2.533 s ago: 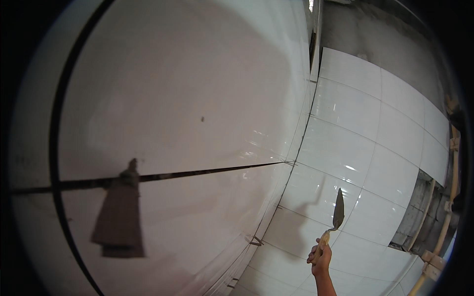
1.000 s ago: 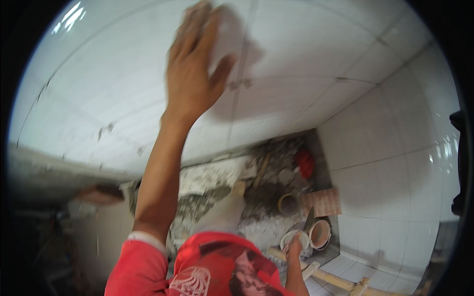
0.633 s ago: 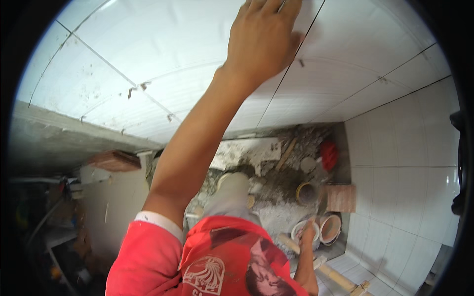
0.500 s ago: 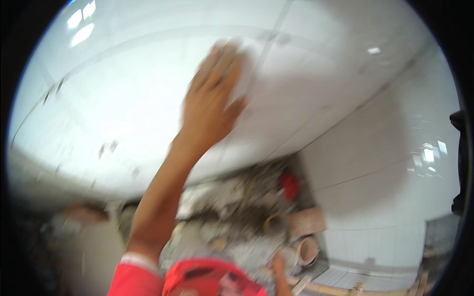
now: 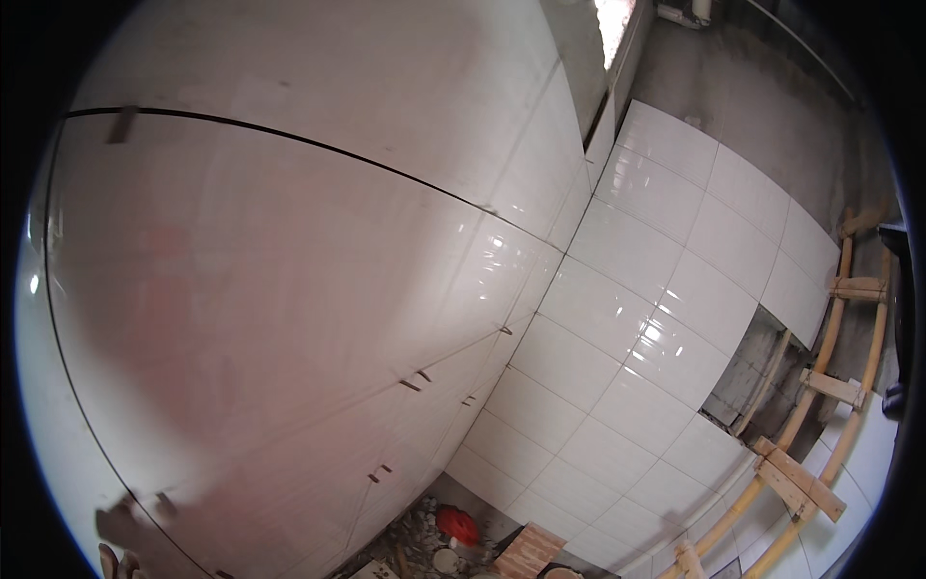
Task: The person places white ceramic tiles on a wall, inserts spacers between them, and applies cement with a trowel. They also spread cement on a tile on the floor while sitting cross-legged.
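Note:
Only the fingertips of my left hand (image 5: 118,562) show, at the lower left rim. They point up and lie close to the tiled wall, with nothing visible in them; the palm is out of view. A dark blurred patch (image 5: 120,522) on the glossy surface just above looks like their reflection or shadow. Large white tiles (image 5: 289,261) fill the left and middle, with a dark joint running across above and another curving down the left side. Small brown pieces (image 5: 411,382) sit along the joints. My right hand is out of view.
A second white-tiled wall (image 5: 617,309) meets the first at a corner. On the right stands a bamboo ladder (image 5: 808,391) with wooden rungs, beside an untiled gap (image 5: 757,372). Rubble, a red object (image 5: 457,526) and a reddish board (image 5: 530,551) lie on the floor below.
The view has swung up and right toward the wall corner. My left hand, earlier spread flat against the tiles in mid-view, now shows only at the lower left; my right hand has left view.

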`<control>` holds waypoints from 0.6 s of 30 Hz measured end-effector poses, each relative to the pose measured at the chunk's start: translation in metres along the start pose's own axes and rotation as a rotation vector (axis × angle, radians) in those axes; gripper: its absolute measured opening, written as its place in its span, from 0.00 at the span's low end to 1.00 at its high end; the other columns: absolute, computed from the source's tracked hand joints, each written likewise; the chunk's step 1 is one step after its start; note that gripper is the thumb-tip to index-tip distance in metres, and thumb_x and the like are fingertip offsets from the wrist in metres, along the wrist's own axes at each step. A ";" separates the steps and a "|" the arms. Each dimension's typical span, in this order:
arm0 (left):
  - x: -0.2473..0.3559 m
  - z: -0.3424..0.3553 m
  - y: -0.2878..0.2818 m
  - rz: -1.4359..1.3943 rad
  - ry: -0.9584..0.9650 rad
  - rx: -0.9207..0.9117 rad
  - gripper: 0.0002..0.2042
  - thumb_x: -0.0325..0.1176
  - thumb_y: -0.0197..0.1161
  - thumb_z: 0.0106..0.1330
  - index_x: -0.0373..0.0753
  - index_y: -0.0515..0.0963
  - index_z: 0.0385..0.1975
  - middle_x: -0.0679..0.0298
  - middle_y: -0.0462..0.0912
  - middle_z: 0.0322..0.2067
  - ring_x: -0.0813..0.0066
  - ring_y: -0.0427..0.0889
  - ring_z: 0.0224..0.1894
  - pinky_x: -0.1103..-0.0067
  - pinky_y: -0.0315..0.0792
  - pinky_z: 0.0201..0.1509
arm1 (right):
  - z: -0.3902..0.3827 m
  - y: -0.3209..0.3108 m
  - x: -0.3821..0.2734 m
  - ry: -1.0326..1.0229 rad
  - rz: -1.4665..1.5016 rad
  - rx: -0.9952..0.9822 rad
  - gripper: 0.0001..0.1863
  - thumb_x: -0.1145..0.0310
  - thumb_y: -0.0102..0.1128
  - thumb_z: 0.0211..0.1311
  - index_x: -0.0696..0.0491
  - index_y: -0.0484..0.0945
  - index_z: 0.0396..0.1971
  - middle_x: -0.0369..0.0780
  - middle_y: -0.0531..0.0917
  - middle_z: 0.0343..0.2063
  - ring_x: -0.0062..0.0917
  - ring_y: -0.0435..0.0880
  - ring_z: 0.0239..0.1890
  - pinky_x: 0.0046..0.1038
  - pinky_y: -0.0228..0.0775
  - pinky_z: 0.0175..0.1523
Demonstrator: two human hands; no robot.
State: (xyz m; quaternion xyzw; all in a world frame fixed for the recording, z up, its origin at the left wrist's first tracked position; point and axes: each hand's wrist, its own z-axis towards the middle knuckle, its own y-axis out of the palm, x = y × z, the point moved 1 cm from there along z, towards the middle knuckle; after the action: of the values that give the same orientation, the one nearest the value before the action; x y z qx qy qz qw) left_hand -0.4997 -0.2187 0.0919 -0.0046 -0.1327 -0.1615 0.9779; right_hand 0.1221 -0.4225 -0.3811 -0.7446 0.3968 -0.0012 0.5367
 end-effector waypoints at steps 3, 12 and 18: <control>-0.029 -0.001 0.015 -0.008 0.018 -0.098 0.19 0.43 0.54 0.80 0.30 0.79 0.49 0.49 0.85 0.47 0.48 0.83 0.53 0.47 0.71 0.65 | -0.020 0.023 -0.016 -0.109 -0.098 0.014 0.21 0.53 0.56 0.65 0.56 0.80 0.46 0.52 0.86 0.30 0.47 0.85 0.32 0.49 0.77 0.38; -0.067 -0.015 0.059 -0.148 0.006 -0.155 0.18 0.42 0.56 0.79 0.30 0.77 0.51 0.48 0.83 0.48 0.48 0.82 0.54 0.49 0.71 0.65 | -0.033 0.061 -0.094 -0.057 -0.158 0.009 0.16 0.58 0.59 0.64 0.54 0.78 0.42 0.50 0.86 0.30 0.47 0.86 0.33 0.47 0.75 0.37; -0.073 -0.018 0.074 -0.198 0.009 -0.166 0.18 0.41 0.57 0.79 0.30 0.75 0.52 0.48 0.82 0.49 0.48 0.82 0.55 0.49 0.72 0.64 | -0.031 0.047 -0.164 0.239 0.293 -0.020 0.19 0.57 0.54 0.70 0.55 0.80 0.49 0.49 0.88 0.34 0.42 0.87 0.34 0.42 0.76 0.40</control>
State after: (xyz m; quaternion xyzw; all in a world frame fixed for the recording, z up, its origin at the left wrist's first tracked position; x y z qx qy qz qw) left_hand -0.5382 -0.1264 0.0578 -0.0716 -0.1143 -0.2676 0.9541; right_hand -0.0309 -0.3550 -0.3361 -0.6789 0.5618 -0.0076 0.4726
